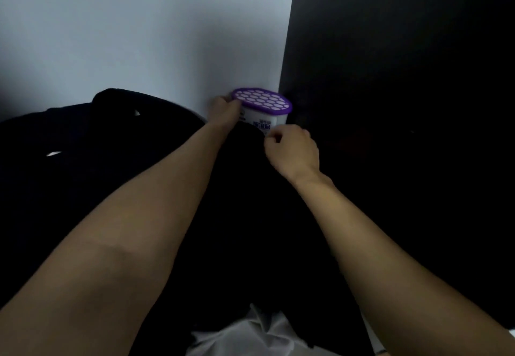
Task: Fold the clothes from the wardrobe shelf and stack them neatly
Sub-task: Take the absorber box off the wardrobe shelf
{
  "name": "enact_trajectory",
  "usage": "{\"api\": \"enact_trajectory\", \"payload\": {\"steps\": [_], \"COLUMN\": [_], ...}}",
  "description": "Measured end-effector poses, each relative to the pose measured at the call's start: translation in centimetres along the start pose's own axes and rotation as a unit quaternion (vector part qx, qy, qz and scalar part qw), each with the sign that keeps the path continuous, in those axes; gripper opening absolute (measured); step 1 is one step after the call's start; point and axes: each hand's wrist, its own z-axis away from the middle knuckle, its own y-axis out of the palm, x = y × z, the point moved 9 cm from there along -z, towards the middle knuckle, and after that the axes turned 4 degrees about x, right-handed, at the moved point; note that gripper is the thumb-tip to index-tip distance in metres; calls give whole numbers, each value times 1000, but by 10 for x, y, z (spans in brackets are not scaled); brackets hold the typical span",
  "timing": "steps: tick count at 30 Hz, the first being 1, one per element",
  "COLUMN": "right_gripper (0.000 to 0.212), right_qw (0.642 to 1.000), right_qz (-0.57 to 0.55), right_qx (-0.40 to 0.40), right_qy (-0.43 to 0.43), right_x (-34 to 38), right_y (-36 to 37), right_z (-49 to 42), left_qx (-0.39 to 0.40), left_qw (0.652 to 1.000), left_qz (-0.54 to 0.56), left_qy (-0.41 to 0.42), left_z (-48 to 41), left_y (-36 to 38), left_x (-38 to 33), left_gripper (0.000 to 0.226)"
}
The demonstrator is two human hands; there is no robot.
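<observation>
Black clothes (111, 146) lie heaped on the shelf against the pale back wall (139, 34). The left hand (225, 108) grips the left rim of 1 purple-lidded tub (262, 102) in the corner. The right hand (292, 152) is curled just before the tub, thumb to forefinger; whether it pinches the dark cloth, I cannot tell

Light: dim, cool | wall (133, 37): brightest area | dark clothes (92, 177): detail lost | edges: wide-angle stretch | focus: soft
</observation>
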Motion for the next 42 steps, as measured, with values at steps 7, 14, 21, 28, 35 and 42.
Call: {"api": "enact_trajectory", "payload": {"steps": [7, 14, 21, 28, 35, 42], "right_gripper": [45, 48, 40, 32, 47, 42], "right_qw": [931, 879, 848, 813, 762, 782], "right_qz": [-326, -436, -504, -575, -640, -605], "right_qx": [-41, -9, -9, -20, 7, 111], "right_qy": [156, 191, 163, 88, 102, 102], "right_x": [-23, -40, -47, -3, 22, 53], "right_y": [24, 60, 63, 14, 6, 16], "right_z": [-50, -79, -79, -73, -49, 0], "left_qx": [12, 48, 38, 44, -7, -67], "left_qw": [1000, 998, 995, 967, 964, 955], "left_qz": [29, 37, 97, 252, 266, 282], "left_qy": [-5, -5, 1, 19, 22, -58], "left_z": [-6, -22, -14, 24, 71, 146], "left_y": [5, 21, 14, -5, -50, -90], "left_x": [13, 30, 22, -16, -51, -36], "left_gripper": [41, 54, 46, 44, 44, 30]}}
